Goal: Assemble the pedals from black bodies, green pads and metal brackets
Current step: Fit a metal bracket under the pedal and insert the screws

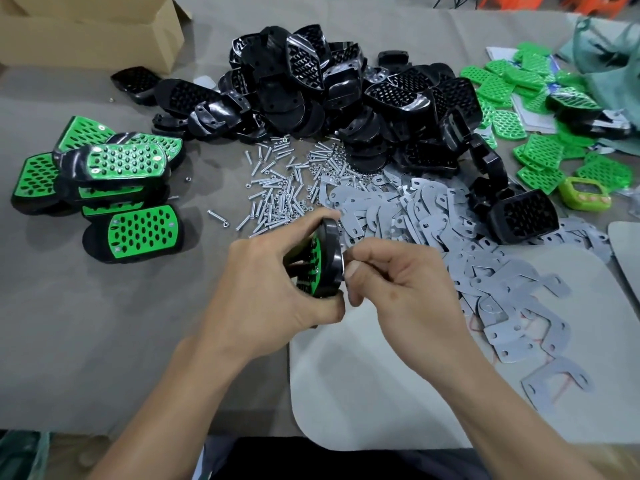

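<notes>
My left hand grips a pedal on edge above the table: a black body with a green pad facing left. My right hand pinches something small at the pedal's back face; a thin metal edge shows there, the rest is hidden by my fingers. Several black bodies are heaped at the far centre. Loose green pads lie at the far right. Grey metal brackets spread to the right of my hands. Several finished pedals are stacked at the left.
Small screws and nuts are scattered just beyond my hands. A cardboard box stands at the far left corner. A light grey mat lies under my right forearm. A green timer-like device sits at the right.
</notes>
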A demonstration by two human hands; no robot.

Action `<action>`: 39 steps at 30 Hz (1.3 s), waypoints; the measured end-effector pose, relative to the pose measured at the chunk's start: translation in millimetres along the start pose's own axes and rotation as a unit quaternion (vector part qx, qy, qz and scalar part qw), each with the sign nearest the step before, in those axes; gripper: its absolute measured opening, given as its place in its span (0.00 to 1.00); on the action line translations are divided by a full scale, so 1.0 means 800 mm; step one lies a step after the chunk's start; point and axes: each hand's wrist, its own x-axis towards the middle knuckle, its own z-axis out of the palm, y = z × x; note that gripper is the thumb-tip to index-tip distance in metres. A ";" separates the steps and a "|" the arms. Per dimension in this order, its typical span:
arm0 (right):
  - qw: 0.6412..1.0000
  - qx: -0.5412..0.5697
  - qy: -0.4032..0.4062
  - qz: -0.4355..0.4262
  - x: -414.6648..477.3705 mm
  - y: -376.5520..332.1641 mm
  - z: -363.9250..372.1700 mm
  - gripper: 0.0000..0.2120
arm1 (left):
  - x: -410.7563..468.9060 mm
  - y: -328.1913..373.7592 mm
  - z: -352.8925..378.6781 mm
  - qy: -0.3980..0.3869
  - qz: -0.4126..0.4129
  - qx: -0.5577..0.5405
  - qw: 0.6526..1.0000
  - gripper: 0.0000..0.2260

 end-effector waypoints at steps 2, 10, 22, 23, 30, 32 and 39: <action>0.999 0.036 -0.001 0.032 -0.002 0.001 0.004 0.11 | -0.002 0.002 -0.001 0.006 0.008 0.015 1.000 0.35; 0.997 -0.005 -0.053 0.050 -0.002 -0.009 -0.006 0.15 | -0.003 0.004 -0.003 0.016 0.016 0.033 0.999 0.35; 0.998 0.059 -0.026 0.019 -0.007 -0.005 -0.002 0.13 | -0.006 0.009 0.000 0.003 0.006 -0.001 1.000 0.34; 0.992 0.107 -0.029 0.053 -0.006 -0.005 -0.002 0.13 | -0.006 0.010 0.000 0.002 0.008 0.010 1.000 0.35; 0.938 0.274 -0.026 0.211 -0.010 -0.003 -0.005 0.10 | -0.005 0.013 0.001 -0.010 0.024 0.091 0.995 0.36; 0.932 0.273 -0.034 0.236 -0.009 -0.003 -0.008 0.13 | -0.004 0.012 0.000 -0.014 0.030 0.116 0.993 0.37; 0.987 -0.148 0.060 0.015 0.015 0.003 -0.026 0.05 | 0.001 -0.004 0.009 -0.017 -0.019 -0.123 0.992 0.33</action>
